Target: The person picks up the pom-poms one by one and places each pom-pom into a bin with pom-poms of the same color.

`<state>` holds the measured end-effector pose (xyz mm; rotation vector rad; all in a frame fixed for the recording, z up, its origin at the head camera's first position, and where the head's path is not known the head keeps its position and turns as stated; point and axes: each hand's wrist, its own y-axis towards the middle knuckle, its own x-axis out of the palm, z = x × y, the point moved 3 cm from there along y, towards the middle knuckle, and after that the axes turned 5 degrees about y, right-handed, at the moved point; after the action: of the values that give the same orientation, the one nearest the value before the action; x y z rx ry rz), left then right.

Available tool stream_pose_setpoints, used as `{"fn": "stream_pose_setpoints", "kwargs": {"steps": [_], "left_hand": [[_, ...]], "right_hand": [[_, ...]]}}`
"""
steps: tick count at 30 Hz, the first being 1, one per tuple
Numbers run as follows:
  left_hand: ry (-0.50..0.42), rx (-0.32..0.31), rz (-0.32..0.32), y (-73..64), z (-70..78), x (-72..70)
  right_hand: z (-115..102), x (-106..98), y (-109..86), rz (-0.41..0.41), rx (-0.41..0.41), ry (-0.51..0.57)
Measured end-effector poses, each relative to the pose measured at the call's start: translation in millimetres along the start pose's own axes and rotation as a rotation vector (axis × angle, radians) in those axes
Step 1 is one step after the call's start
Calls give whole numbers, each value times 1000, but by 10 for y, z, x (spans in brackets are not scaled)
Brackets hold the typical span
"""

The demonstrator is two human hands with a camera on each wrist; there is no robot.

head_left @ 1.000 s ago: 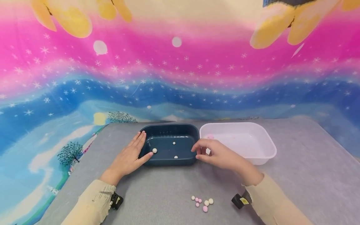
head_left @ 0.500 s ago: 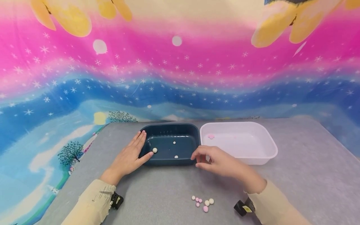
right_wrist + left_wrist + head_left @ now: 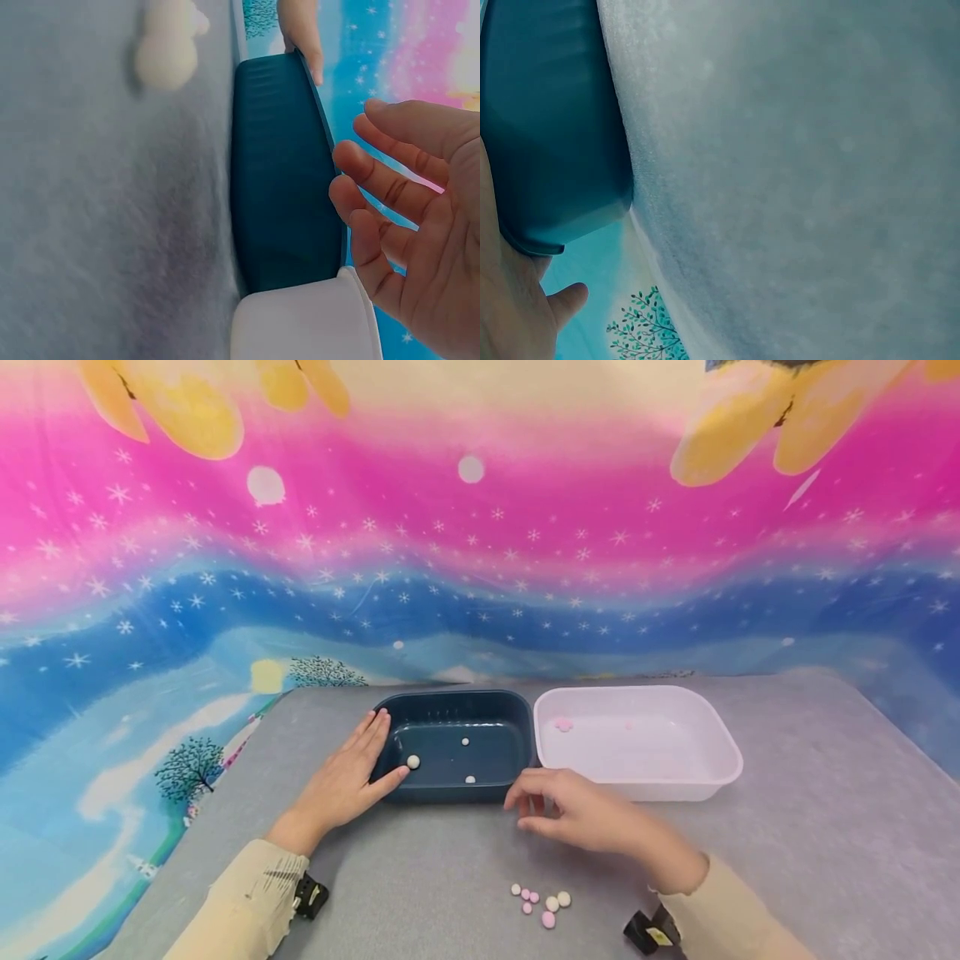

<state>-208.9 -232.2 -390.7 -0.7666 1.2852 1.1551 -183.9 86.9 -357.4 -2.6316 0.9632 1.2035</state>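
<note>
My left hand rests on the left rim of a dark teal basin, fingers straight and thumb over the near left corner. Inside that basin lie a larger white ball by my thumb and two smaller white balls, one of them a tiny ball. My right hand hovers just in front of where the two basins meet. In the right wrist view its fingers are loosely bent with nothing between them. Nearer me, a small cluster of white balls and pink balls lies on the table.
A white basin stands right of the teal one, their sides close together. It holds a pink clump at its left and a faint pink piece. Grey cloth covers the table; a printed backdrop hangs behind.
My right hand has drawn back toward me from over the basins' rims, uncovering more of the white basin. The left hand and the balls have stayed put.
</note>
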Motion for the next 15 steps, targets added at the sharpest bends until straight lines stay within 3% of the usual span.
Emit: {"fn": "stream_pose_setpoints", "kwargs": {"steps": [8,15], "left_hand": [[-14,10,0,14,-7,-3],[1,22,3,9,0,-11]], "right_hand": [[-19,72,4,-76,26,-11],[-37,176,9,-138,-26,-36]]}}
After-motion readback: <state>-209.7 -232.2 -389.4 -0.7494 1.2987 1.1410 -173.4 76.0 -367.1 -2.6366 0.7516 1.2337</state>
